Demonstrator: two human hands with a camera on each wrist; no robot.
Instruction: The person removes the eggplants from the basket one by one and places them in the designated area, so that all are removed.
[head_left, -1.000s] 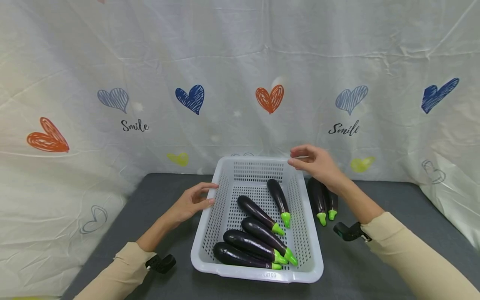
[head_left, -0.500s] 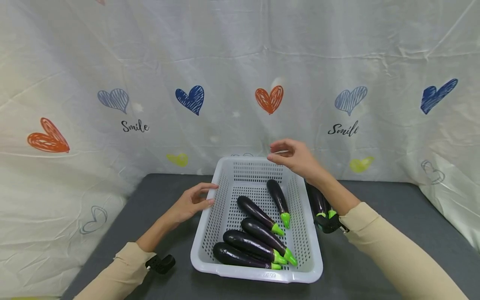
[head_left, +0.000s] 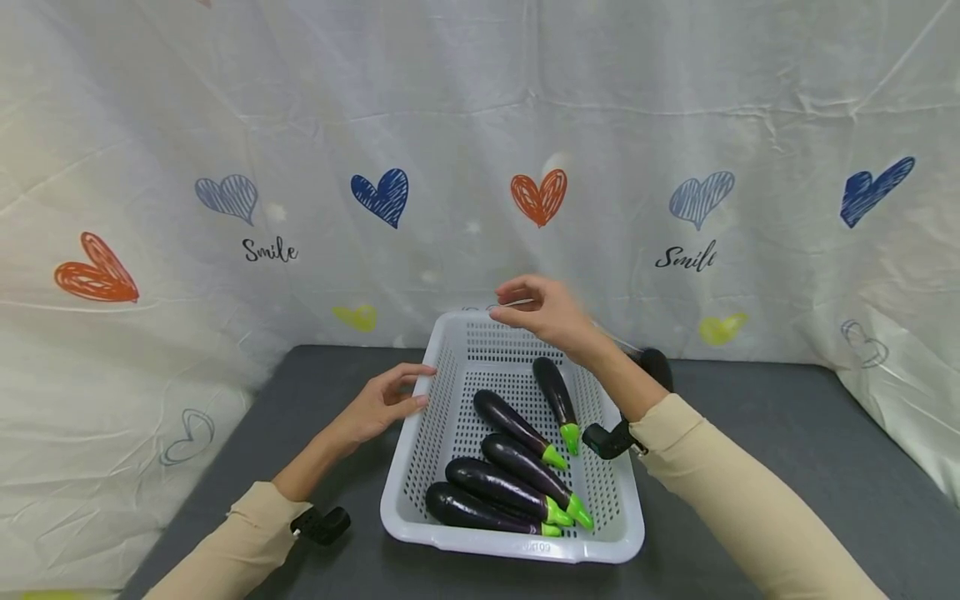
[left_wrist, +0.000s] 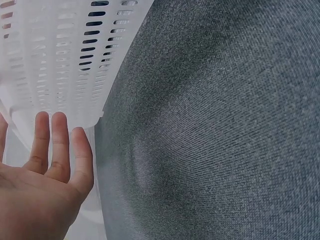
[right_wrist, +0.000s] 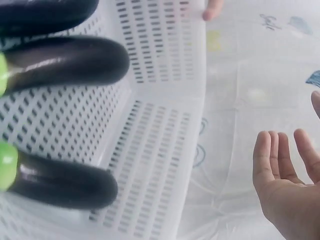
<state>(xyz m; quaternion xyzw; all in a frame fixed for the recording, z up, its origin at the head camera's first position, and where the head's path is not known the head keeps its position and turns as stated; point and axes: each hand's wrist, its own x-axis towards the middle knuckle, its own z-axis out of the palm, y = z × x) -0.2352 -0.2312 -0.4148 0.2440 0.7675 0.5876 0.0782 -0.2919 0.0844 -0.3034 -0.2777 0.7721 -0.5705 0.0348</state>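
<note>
Pale plastic basket (head_left: 525,546) sits on dark grey tabletop (head_left: 757,433), perforated walls, at least five purple eggplants inside. Clock positions, head view, from basket middle: upper eggplant (head_left: 553,390) at 1 o'clock, lying lengthwise; middle eggplant (head_left: 506,417) near center; three more bunched around 6 o'clock, nearest eggplant (head_left: 476,508) at 7. Bright green caps all aim roughly 4 to 6 o'clock. Another eggplant (head_left: 657,367) outside at 2 o'clock, mostly hidden behind the right forearm.

Left hand (head_left: 381,407) at 10 o'clock, fingertips at the rim, fingers relaxed and spread, not wrapped round anything; left wrist view shows them extended by the outer wall. Right hand (head_left: 549,315) at 12 o'clock, above the far rim, fingers loosely bent, thumb apart, holding nothing. White backdrop (head_left: 465,100) with hearts and "Smile" prints beyond, 12 o'clock.
</note>
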